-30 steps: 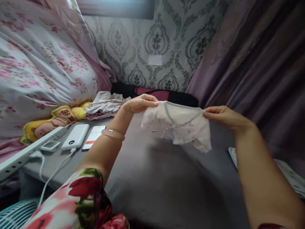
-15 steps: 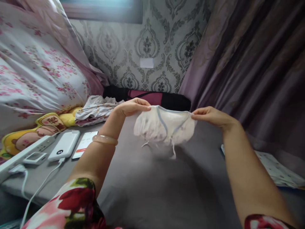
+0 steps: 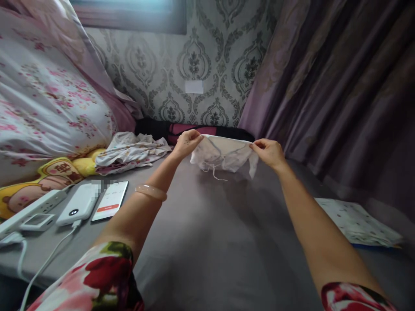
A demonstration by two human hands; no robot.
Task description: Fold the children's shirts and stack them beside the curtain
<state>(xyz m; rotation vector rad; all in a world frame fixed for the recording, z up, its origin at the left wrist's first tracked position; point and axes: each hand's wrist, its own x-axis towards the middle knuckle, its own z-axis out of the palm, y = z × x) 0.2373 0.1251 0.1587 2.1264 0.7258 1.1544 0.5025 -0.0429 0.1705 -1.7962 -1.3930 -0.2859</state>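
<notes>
A small white baby shirt (image 3: 228,155) with grey-blue neck trim and thin ties hangs stretched between my hands, above the grey sheet. Its top edge is pulled nearly straight, and the lower part is blurred and flared out. My left hand (image 3: 188,142) pinches the shirt's left corner between thumb and fingers. At the opposite corner, my right hand (image 3: 269,152) grips the cloth the same way. A pale bangle (image 3: 151,192) circles my left wrist.
A crumpled printed cloth heap (image 3: 132,153) and a yellow plush pillow (image 3: 48,181) lie on the left. Nearer are a phone (image 3: 110,203), a white power bank (image 3: 78,205) with its cable, and a power strip (image 3: 45,205). Folded spotted cloth (image 3: 359,222) rests on the right.
Both hands have moved farther from me and a little closer together, carrying the baby shirt. The shirt's lower part and ties have swung. The camera view has shifted slightly right.
</notes>
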